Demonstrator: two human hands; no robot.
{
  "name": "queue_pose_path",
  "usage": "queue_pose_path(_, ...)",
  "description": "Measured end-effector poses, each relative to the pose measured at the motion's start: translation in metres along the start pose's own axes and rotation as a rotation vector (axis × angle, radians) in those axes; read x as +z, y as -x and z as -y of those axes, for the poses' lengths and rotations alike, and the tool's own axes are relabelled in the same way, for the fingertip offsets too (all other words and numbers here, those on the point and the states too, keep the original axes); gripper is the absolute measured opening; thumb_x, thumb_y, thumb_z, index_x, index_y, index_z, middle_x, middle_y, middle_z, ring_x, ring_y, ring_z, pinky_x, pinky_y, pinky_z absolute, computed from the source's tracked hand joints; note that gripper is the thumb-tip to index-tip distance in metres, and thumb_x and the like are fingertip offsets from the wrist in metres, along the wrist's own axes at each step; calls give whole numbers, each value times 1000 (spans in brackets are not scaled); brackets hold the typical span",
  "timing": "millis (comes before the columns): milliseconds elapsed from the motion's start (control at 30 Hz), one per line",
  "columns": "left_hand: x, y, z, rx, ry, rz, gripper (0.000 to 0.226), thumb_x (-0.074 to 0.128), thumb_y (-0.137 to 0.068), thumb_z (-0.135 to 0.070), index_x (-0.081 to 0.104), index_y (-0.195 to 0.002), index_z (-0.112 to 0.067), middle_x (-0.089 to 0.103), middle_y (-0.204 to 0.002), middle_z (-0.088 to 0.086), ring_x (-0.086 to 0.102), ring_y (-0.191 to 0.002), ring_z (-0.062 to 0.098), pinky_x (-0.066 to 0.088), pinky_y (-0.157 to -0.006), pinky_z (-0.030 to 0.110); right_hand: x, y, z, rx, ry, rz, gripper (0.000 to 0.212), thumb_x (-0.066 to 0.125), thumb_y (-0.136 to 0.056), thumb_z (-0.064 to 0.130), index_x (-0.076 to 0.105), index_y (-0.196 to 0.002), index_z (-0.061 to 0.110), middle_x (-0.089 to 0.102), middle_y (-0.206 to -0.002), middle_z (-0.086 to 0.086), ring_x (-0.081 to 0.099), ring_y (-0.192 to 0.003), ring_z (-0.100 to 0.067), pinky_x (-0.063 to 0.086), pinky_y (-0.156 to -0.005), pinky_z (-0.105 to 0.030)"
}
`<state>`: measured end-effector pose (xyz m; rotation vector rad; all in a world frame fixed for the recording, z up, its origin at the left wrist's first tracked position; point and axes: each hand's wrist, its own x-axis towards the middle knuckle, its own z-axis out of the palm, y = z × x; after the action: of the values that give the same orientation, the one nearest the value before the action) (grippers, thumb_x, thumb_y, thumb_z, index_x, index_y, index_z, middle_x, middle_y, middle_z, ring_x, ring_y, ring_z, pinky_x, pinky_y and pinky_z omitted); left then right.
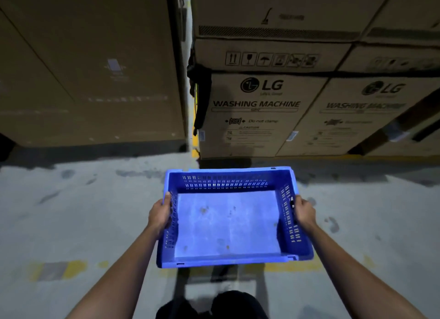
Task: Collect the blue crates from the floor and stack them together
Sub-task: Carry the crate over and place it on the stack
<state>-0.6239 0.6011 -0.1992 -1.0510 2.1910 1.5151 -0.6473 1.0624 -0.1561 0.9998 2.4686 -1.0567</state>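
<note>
Blue crate point(228, 223) sits mid-frame above the grey floor point(71, 223), empty, its side rims clasped by the left hand point(160, 215) and right hand point(305, 214), fingers mostly hidden outside. Behind, upper right, a carton point(257, 114) reads "LG WASHING MACHINE"; smaller print blurs.

The scene is dim, the light falling from above and behind the camera onto the floor point(83, 211) around the hands point(160, 215). The blue crate point(228, 223) between them glows oversaturated, its base washed pale. The cardboard boxes point(257, 109) beyond the hands sink into shadow, their small print soft. Straight edges bow toward the corners, and the far right box lettering is smeared.
</note>
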Motion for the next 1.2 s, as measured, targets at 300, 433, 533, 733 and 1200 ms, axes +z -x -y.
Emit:
queue_pose_path(300, 46, -70, -6, -66, -166, -17, 77, 26, -96, -83, 65, -100, -16, 66, -81, 9, 61, -72, 32, 48, -68, 41, 32, -88, 5, 0, 30, 37, 66, 31, -110, 59, 67, -94, 5, 73, -106, -29, 68, -100, -46, 49, -87, -45)
queue_pose_path(433, 50, -67, -14, -47, -205, -34, 71, 23, -99, -78, 62, -105, -20, 69, -95, 10, 67, -91, 37, 48, -79, 43, 36, -81, 7, -50, 3, 17, 58, 30, -115, 47, 67, -112, 3, 71, -117, -27, 65, -111, -47, 46, -92, -46)
queue_pose_path(533, 50, -63, -15, -24, -197, -50, 70, 21, -103, -74, 63, -113, -20, 71, -109, 10, 66, -104, 37, 49, -91, 46, 37, -73, 4, -86, -3, -1, 52, 29, -115, 44, 65, -111, 7, 70, -111, -23, 64, -108, -44, 40, -85, -40)
queue_pose_path(733, 52, -57, -14, 21, -190, -79, 64, 23, -107, -67, 62, -114, -17, 69, -111, 13, 62, -105, 37, 46, -91, 45, 37, -73, 6, -110, -19, -47, 50, 28, -115, 46, 62, -101, 12, 62, -93, -9, 57, -91, -33, 38, -81, -39)
queue_pose_path(1200, 44, -64, -12, 5, -192, -154, 65, 25, -109, -63, 65, -116, -13, 69, -115, 18, 62, -111, 41, 44, -94, 46, 42, -73, 23, -153, -17, -70, 53, 30, -114, 50, 59, -91, 12, 65, -90, -15, 58, -88, -37, 37, -76, -39)
